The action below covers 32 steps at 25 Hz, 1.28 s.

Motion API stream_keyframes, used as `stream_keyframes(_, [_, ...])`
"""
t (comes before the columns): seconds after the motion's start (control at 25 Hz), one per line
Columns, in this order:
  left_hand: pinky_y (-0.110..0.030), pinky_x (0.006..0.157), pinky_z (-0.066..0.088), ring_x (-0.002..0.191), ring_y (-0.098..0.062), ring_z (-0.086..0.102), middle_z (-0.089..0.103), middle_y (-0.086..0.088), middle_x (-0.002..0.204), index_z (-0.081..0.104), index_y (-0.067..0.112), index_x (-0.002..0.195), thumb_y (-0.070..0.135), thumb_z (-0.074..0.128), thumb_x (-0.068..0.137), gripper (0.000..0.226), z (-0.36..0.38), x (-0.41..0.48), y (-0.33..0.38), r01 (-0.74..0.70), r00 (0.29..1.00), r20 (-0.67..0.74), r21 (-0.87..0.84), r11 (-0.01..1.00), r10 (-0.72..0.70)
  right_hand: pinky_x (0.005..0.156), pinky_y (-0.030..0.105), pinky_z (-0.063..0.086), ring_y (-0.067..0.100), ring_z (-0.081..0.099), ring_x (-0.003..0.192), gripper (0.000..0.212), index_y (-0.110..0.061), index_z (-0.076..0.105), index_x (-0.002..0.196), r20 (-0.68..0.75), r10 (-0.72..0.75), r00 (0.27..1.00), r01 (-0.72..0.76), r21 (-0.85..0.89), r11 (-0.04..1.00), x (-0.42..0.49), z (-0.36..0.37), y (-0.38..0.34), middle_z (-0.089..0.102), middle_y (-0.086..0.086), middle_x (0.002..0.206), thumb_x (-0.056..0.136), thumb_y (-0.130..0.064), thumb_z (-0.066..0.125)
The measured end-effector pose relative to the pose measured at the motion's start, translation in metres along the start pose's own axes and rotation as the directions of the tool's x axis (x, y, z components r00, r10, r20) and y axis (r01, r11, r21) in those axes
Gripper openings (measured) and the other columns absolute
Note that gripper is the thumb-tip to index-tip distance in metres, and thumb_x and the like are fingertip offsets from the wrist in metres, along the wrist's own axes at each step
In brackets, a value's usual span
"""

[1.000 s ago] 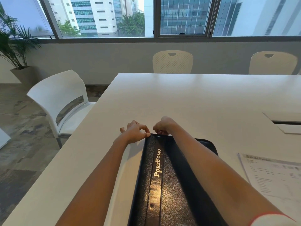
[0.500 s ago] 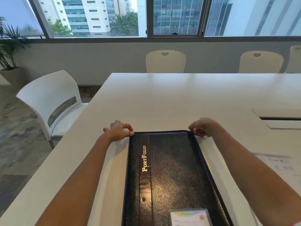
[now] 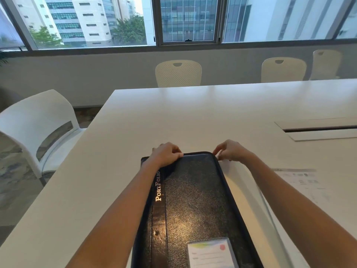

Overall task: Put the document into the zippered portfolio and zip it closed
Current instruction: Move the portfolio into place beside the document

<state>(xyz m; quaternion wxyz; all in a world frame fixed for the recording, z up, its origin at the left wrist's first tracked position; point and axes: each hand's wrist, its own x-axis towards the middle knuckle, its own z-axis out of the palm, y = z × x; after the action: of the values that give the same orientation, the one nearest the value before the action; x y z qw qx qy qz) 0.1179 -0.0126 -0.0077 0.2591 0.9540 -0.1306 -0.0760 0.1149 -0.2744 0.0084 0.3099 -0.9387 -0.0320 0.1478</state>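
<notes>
The black leather zippered portfolio [image 3: 195, 206] lies closed on the white tabletop [image 3: 173, 117], long axis running away; the right hand [image 3: 230, 151] pinches its far right corner, the left hand [image 3: 166, 153] presses the far left; the printed paper document [image 3: 301, 180] lies right

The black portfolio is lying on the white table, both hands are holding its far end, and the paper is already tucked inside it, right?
Not quite. The paper is not inside; the head view shows it lying on the white table, right of the black portfolio. The rest holds: left hand and right hand are at its far end.
</notes>
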Motion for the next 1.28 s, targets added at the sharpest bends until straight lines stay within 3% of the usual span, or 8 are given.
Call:
stream_keyframes(0.12, [-0.051, 0.098, 0.028, 0.100, -0.013, 0.054, 0.066, 0.013, 0.098, 0.068, 0.032, 0.100, 0.044, 0.060, 0.089, 0.018, 0.021, 0.012, 0.022, 0.024, 0.999, -0.043, -0.108, 0.994, -0.028, 0.083, 0.029, 0.054, 0.018, 0.066, 0.085, 0.014, -0.009, 0.076, 0.097, -0.183, -0.123, 0.975, 0.106, -0.101, 0.989, -0.007, 0.015, 0.006, 0.075, 0.008, 0.094, 0.086, -0.008, 0.066])
stream_keyframes(0.28, [-0.047, 0.091, 0.024, 0.094, -0.011, 0.053, 0.062, 0.017, 0.091, 0.065, 0.036, 0.088, 0.043, 0.064, 0.085, 0.007, 0.040, 0.021, 0.038, 0.056, 0.988, -0.133, -0.125, 0.991, -0.073, 0.079, 0.030, 0.051, 0.020, 0.064, 0.081, 0.017, -0.007, 0.076, 0.093, -0.323, -0.248, 0.913, 0.190, -0.202, 0.961, -0.017, 0.030, 0.013, 0.075, 0.010, 0.093, 0.086, -0.006, 0.061])
stream_keyframes(0.4, [-0.047, 0.092, 0.023, 0.092, -0.010, 0.050, 0.061, 0.015, 0.091, 0.064, 0.035, 0.086, 0.040, 0.064, 0.086, 0.004, 0.042, 0.023, 0.041, 0.096, 0.980, -0.159, -0.130, 0.987, -0.116, 0.081, 0.037, 0.053, 0.025, 0.064, 0.085, 0.015, -0.006, 0.074, 0.092, -0.343, -0.270, 0.900, 0.194, -0.240, 0.951, -0.026, 0.036, 0.018, 0.073, 0.011, 0.093, 0.088, -0.010, 0.060])
stream_keyframes(0.64, [-0.048, 0.098, 0.024, 0.101, -0.017, 0.055, 0.068, 0.008, 0.102, 0.068, 0.032, 0.092, 0.038, 0.064, 0.087, 0.009, 0.042, 0.021, 0.046, 0.126, 0.969, -0.198, -0.118, 0.985, -0.147, 0.076, 0.032, 0.047, 0.021, 0.061, 0.085, 0.013, -0.007, 0.073, 0.094, -0.363, -0.263, 0.894, 0.180, -0.247, 0.952, -0.072, 0.050, 0.033, 0.071, 0.010, 0.092, 0.089, -0.014, 0.064])
stream_keyframes(0.96, [-0.049, 0.100, 0.027, 0.103, -0.023, 0.059, 0.069, 0.001, 0.104, 0.068, 0.026, 0.098, 0.032, 0.058, 0.091, 0.013, 0.049, 0.009, 0.059, 0.158, 0.932, -0.324, -0.049, 0.986, -0.165, 0.081, 0.034, 0.054, 0.016, 0.060, 0.086, 0.013, -0.010, 0.072, 0.098, -0.398, -0.245, 0.884, 0.164, -0.227, 0.960, -0.163, 0.079, 0.045, 0.068, 0.004, 0.095, 0.091, -0.017, 0.063])
stream_keyframes(1.08, [-0.052, 0.102, 0.027, 0.114, -0.027, 0.053, 0.061, -0.006, 0.119, 0.060, 0.022, 0.114, 0.031, 0.049, 0.095, 0.024, 0.062, 0.000, 0.070, 0.102, 0.939, -0.339, 0.097, 0.990, -0.063, 0.081, 0.031, 0.054, 0.013, 0.058, 0.087, 0.014, -0.012, 0.072, 0.100, -0.413, -0.243, 0.878, 0.159, -0.228, 0.961, -0.183, 0.087, 0.048, 0.068, 0.002, 0.095, 0.091, -0.018, 0.063])
stream_keyframes(1.28, [-0.056, 0.114, 0.013, 0.138, -0.027, 0.030, 0.040, -0.007, 0.147, 0.058, 0.033, 0.123, 0.043, 0.045, 0.095, 0.033, 0.095, -0.043, 0.100, -0.220, 0.952, -0.174, 0.186, 0.958, 0.252, 0.076, 0.029, 0.050, 0.016, 0.056, 0.088, 0.013, -0.011, 0.073, 0.097, -0.454, -0.255, 0.854, 0.164, -0.232, 0.959, -0.195, 0.090, 0.045, 0.068, 0.003, 0.091, 0.090, -0.015, 0.063])
